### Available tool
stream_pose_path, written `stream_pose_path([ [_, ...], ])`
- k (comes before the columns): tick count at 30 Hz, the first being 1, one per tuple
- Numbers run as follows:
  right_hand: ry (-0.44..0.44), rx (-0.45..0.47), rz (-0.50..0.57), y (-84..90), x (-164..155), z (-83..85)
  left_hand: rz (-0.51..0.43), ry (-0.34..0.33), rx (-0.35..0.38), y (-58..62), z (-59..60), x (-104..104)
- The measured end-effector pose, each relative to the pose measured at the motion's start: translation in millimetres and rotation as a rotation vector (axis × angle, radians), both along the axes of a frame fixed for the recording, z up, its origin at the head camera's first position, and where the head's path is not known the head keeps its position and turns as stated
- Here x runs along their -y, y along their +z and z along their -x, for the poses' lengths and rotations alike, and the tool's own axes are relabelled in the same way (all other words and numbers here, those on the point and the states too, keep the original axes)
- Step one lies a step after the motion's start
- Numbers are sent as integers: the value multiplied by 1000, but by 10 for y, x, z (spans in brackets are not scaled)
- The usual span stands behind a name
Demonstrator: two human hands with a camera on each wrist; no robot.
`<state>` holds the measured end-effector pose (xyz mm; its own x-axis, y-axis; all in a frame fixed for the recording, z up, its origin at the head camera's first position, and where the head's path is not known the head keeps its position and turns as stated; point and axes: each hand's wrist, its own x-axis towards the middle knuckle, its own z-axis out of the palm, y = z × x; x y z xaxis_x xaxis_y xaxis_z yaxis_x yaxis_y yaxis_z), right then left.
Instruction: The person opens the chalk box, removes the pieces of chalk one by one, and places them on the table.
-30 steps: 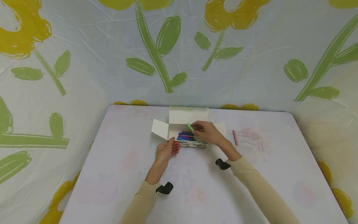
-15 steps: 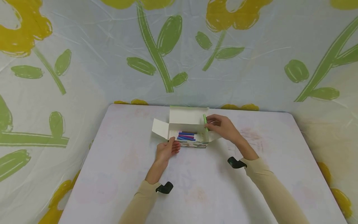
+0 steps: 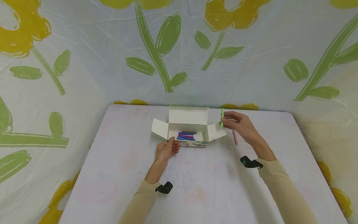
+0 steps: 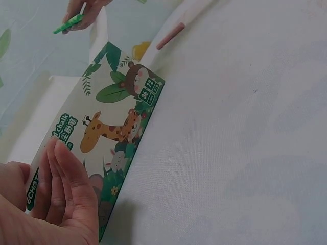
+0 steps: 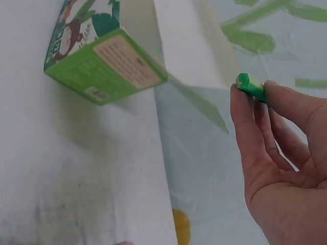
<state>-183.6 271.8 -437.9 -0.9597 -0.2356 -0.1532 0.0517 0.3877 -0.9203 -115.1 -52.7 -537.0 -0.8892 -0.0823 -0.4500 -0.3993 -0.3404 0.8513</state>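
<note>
While pinched between thumb and fingertips (image 5: 240,99) of the right hand (image 3: 241,124), short green chalk stick (image 3: 222,118) held upright, in the air just right of the open box's right flap and clear of the table. Same stick seen end-on in the right wrist view (image 5: 250,86), thumb curled over it, other fingers lying alongside. Left hand (image 3: 167,148) flat against the near face of the open cardboard chalk box with jungle-animal print (image 3: 193,144), fingers (image 4: 66,176) straight and together, pressing on the printed side, gripping nothing. Inside the box, blue, purple and dark sticks of chalk (image 3: 186,135) lying side by side. White lid flap standing at the far side, side flaps spread left and right. Pink chalk stick (image 3: 235,137) lying loose on the pale, chalk-smudged table (image 3: 117,174), just right of the box and near the right wrist. Flower-patterned sheet (image 3: 167,46) hung behind and around the table.
</note>
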Motion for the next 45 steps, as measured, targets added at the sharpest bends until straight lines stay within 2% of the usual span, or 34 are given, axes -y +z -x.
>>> stream_pose_path([
  [6,-55,16,-6,-76,-248,-45,11,3,13,18,-1,-1],
  [11,-92,16,22,-206,-435,-77,17,-3,18,25,-1,-3],
  [15,-125,52,23,-311,-558,-110,15,-1,14,23,-6,0],
  [23,-170,108,-118,-458,-737,-216,22,-6,7,21,-8,6],
  [29,-181,131,-136,-605,-868,-285,29,-11,5,13,-8,10],
  [35,-211,97,-221,-800,-951,-316,20,-10,3,23,-15,6],
  [38,-218,79,-222,-876,-954,-314,19,-9,3,32,-18,6],
  [41,-220,58,-209,-913,-933,-311,17,-6,6,36,-14,5],
  [45,-217,7,-270,-903,-861,-308,18,-7,0,32,-17,8],
])
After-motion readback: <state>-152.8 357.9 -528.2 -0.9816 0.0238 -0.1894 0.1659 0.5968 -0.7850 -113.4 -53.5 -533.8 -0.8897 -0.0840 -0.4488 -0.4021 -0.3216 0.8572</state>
